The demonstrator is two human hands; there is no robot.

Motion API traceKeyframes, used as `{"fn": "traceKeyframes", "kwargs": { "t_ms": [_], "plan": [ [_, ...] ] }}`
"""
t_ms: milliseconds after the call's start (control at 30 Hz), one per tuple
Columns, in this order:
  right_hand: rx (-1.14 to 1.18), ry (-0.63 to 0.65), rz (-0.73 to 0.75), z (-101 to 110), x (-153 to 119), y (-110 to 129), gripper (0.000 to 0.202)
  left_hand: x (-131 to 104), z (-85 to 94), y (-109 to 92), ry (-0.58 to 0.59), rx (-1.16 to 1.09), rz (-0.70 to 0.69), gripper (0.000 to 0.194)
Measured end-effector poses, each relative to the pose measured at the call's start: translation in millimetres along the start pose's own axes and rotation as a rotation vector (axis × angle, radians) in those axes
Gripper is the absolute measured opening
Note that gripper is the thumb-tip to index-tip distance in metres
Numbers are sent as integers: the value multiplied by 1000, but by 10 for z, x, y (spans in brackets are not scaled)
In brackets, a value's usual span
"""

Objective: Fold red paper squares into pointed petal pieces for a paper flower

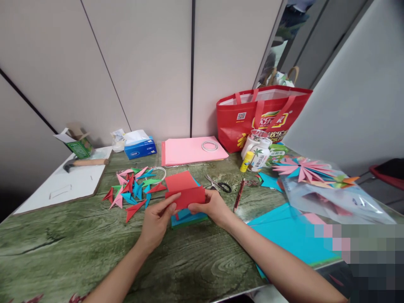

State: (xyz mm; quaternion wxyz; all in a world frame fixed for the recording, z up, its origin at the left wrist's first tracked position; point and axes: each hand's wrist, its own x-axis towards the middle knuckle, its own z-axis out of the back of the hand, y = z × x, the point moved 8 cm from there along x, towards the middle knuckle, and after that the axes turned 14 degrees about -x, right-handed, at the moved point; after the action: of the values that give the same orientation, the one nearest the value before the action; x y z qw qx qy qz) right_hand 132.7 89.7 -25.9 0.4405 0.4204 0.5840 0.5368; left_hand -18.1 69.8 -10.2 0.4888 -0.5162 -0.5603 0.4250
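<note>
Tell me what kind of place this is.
Probably a craft table in a home or office: folded paper pieces lie heaped beside the hands at work, with scissors, a yellow glue stick and a stack of pink paper around them.

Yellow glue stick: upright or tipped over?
Upright. The glue stick stands on its end beside the white bottle with the palm-tree print.

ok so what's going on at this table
Both hands, the left and the right, hold a red sheet of paper by its lower edge, above a small stack of coloured paper. Pointed folded paper pieces lie loose to the left, and scissors lie just beyond the right hand.
</note>
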Motion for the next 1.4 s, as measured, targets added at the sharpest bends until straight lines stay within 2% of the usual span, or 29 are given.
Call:
{"fn": "traceKeyframes", "kwargs": {
  "t_ms": [200,433,567,667,767,833,1033,1200,1300,1400],
  "plan": [
    [10,-12,16,-2,-10,39,30,5,-2,83,-21,-189,35,31],
    [-26,-29,24,8,1,34,32,3,4,86,-56,-188,49,37],
    [-231,-77,122,33,-22,118,27,-20,4,33,-40,-8,11,35],
    [-468,-207,194,114,-65,177,41,-43,-15,-50,-38,148,-38,31],
    [-604,-275,217,149,-98,193,55,-48,-36,-59,-24,173,-50,30],
    [-639,-273,226,144,-102,189,54,-38,-38,-20,-9,134,-38,31],
    [-512,-210,225,145,-40,130,43,-1,18,44,-29,68,-15,35],
    [-365,-117,199,120,31,91,29,7,65,-2,-69,80,-89,37],
    [-372,-124,190,163,60,94,25,7,90,4,-71,87,-121,36],
    [-365,-203,204,312,95,119,21,13,172,-46,-125,128,-180,36]
  ]
}}
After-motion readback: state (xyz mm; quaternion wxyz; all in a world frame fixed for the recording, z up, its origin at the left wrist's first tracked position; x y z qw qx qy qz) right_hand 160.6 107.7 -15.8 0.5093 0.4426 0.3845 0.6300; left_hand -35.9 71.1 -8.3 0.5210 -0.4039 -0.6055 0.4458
